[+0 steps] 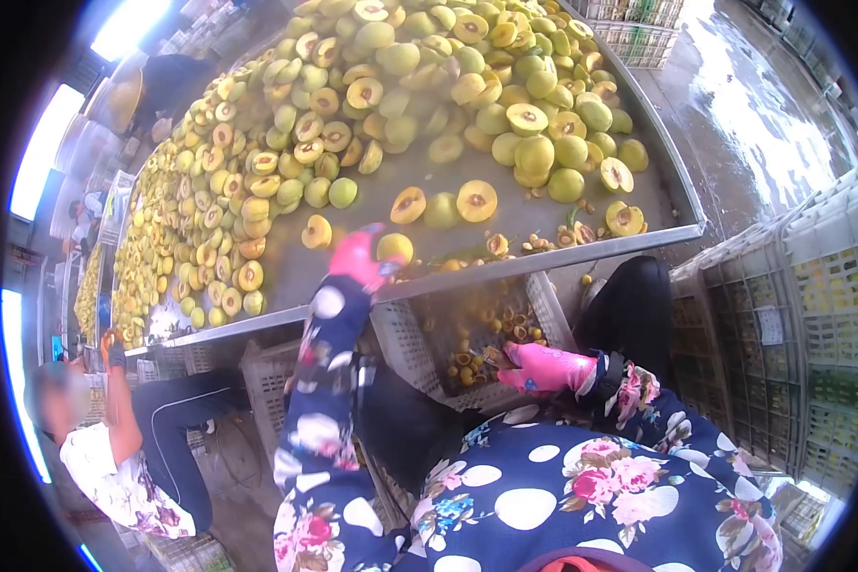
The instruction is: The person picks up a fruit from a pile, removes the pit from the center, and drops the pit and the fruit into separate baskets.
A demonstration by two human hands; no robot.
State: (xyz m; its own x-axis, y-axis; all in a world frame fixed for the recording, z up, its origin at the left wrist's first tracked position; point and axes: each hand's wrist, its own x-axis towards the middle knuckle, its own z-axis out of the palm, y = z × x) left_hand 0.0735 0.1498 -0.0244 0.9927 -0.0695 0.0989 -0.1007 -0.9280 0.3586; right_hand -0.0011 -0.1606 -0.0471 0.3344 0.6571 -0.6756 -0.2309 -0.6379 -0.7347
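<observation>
My left hand (356, 259), in a pink glove, reaches over the near edge of the metal table (372, 214). Its fingers and thumb are apart beside a yellow peach half (395, 248). More peach halves lie just beyond, some cut side up, such as one with a brown pit hollow (477, 200). Lower down, my right hand (541, 368), also pink-gloved, is closed around a small slim tool (491, 357) whose kind I cannot tell. That hand is above a plastic crate (405, 343) holding pits and fruit scraps.
A large heap of yellow-green peach halves (400, 57) covers the far and left parts of the table. Loose pits (534, 243) lie along its raised metal rim (543, 260). Stacked crates (782, 315) stand at right. Another person (129, 439) sits at left by the table.
</observation>
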